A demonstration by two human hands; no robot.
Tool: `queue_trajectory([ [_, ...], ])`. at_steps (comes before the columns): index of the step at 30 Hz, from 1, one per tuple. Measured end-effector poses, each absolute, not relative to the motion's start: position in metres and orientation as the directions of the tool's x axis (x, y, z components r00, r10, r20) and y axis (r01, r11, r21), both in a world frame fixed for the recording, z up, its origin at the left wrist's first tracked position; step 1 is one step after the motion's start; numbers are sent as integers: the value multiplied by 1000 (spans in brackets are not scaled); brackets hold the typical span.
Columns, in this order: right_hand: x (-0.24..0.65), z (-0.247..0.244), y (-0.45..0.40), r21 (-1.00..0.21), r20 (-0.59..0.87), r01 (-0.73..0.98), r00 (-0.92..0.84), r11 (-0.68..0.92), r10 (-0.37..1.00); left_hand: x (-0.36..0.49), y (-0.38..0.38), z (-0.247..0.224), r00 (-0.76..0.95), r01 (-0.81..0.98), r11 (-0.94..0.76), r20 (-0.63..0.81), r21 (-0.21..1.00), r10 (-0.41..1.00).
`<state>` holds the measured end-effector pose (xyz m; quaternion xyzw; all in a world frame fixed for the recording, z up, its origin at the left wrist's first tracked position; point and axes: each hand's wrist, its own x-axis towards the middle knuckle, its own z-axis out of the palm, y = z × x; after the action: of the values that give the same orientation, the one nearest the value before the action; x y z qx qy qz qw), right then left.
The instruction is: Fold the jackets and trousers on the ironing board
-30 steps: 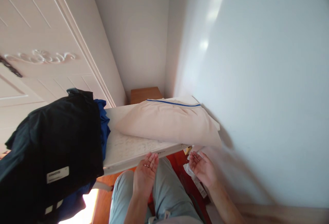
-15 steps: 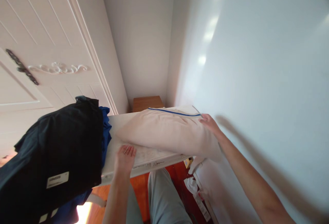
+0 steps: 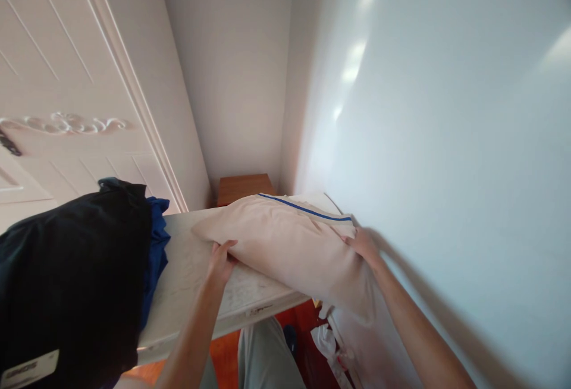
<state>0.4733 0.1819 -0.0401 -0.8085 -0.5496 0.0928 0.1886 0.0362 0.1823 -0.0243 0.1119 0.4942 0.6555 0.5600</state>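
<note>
The beige garment (image 3: 285, 240) lies between my hands, overhanging the right edge of the white table (image 3: 178, 258). My left hand (image 3: 222, 261) pinches its near edge; my right hand (image 3: 363, 243) grasps it beside the blue stripe's right end (image 3: 341, 219).

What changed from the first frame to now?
Left hand and right hand, both empty before, now hold the beige garment, at its near edge and beside its blue band. Its right end has swung slightly toward the wearer. Black clothing looks unchanged.
</note>
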Motion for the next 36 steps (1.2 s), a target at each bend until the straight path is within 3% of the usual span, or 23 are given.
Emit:
queue_trajectory([
  [3, 484, -50, 157, -454, 50, 798, 467, -396, 883, 43, 213, -31, -309, -572, 117, -346, 812, 886],
  [7, 493, -67, 117, -684, 39, 612, 575, -397, 818, 61, 261, -36, -213, -508, 142, -284, 850, 935],
  [10, 486, -81, 83, -880, -54, 342, 618, -330, 784, 83, 296, -40, -189, -459, 132, -242, 878, 952],
  [12, 476, -89, 64, -951, -195, 65, 630, -301, 752, 102, 316, -42, -180, -440, 125, -224, 889, 958],
  [15, 456, -96, 46, -907, -402, -347, 537, -241, 742, 129, 341, -46, -147, -419, 133, -212, 898, 966],
  [18, 443, -99, 38, -826, -451, -539, 451, -168, 771, 150, 361, -49, -132, -399, 134, -202, 907, 970],
  [23, 446, -96, 42, -816, -503, -535, 469, -220, 726, 168, 389, -56, -222, -347, 108, -193, 932, 956],
  [28, 455, -78, 61, -911, -388, -353, 566, -211, 727, 171, 406, -61, -340, -232, 99, -176, 968, 924],
  [34, 456, -90, 56, -879, -444, -412, 527, -240, 725, 166, 413, -52, -337, -22, 110, -111, 994, 935],
  [36, 460, -100, 42, -896, -427, -356, 529, -265, 733, 166, 410, -44, -332, 51, 83, -61, 995, 941],
])
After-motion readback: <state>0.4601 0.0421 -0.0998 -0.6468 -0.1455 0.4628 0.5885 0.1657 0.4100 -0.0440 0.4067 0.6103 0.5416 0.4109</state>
